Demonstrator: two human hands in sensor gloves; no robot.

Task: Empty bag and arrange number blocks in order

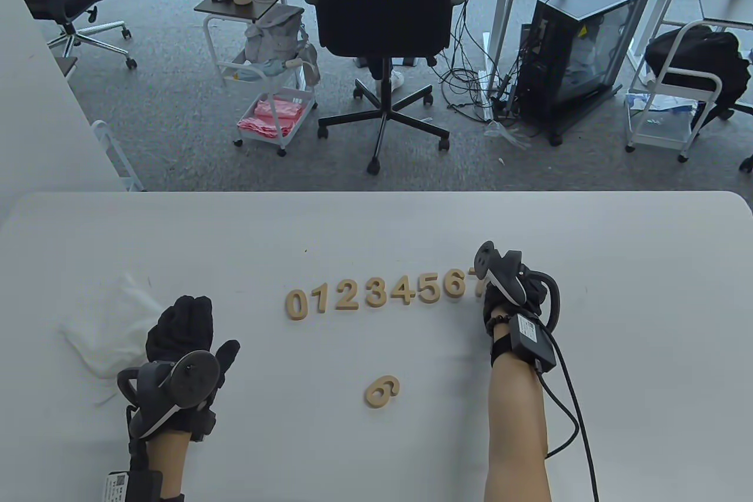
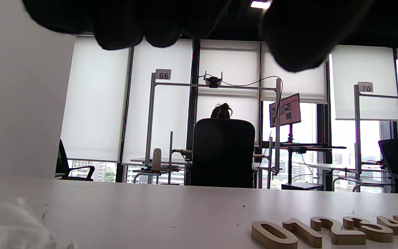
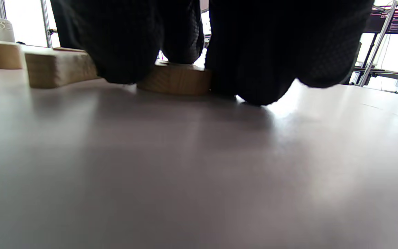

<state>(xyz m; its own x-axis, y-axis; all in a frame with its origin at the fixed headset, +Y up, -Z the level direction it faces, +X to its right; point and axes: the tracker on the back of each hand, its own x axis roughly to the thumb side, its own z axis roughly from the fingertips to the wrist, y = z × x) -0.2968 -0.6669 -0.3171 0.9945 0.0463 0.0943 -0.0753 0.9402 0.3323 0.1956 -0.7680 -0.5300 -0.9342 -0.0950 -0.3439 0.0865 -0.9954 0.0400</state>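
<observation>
Wooden number blocks 0 to 7 lie in a row point(image 1: 376, 293) on the white table point(image 1: 617, 302); the row's left end shows in the left wrist view point(image 2: 275, 236). My right hand point(image 1: 512, 290) is at the row's right end, just past the 7 point(image 1: 473, 278). Its fingertips point(image 3: 254, 72) grip a wooden block point(image 3: 174, 81) that rests flat on the table; its number is hidden. One loose block, a 6 or 9 point(image 1: 382, 391), lies alone nearer me. My left hand point(image 1: 188, 325) rests on the table, holding nothing, beside the crumpled white bag point(image 1: 112, 331).
The table's far edge point(image 1: 376, 193) drops to an office floor with a black chair point(image 1: 382, 2) and carts behind it. A white wall panel point(image 1: 41, 102) stands at the far left. The right glove's cable point(image 1: 573, 408) trails along my right forearm.
</observation>
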